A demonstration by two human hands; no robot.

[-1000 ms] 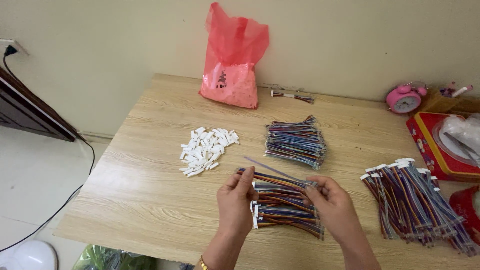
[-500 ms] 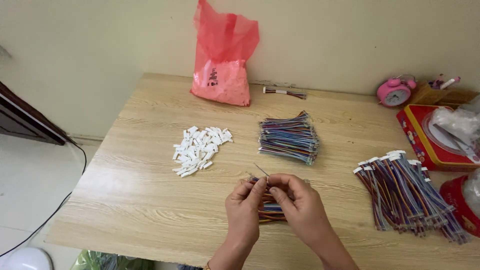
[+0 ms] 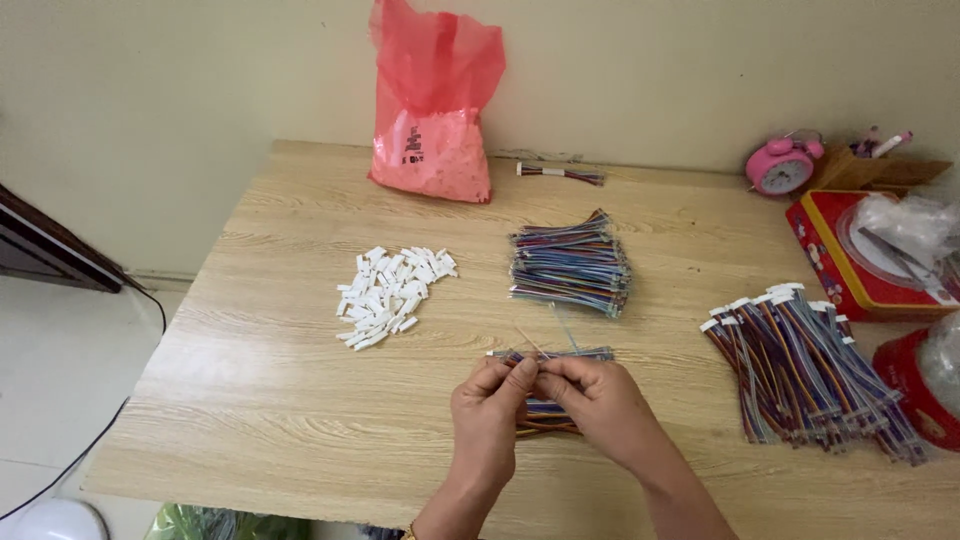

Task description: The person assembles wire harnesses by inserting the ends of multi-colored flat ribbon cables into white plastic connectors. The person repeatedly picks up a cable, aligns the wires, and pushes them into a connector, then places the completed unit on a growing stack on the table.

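Where left hand [image 3: 487, 405] met right hand [image 3: 598, 400], wire bundle [image 3: 545, 408] now hidden

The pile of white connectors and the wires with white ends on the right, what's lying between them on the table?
In the head view, a stack of multicoloured wire bundles lies between the white connectors and the white-tipped wires.

Bare wooden table [image 3: 250, 400] lies open to the left of the left hand [image 3: 487, 415], up to the heap of white connector housings [image 3: 390, 282]. Ahead, a stack of multicoloured wire bundles [image 3: 570, 265] blocks the middle, with the red plastic bag [image 3: 435, 110] beyond it. To the right of the right hand [image 3: 600, 405], a clear strip ends at the wired harnesses with white connectors [image 3: 805, 370] and the red tin box [image 3: 860, 255].
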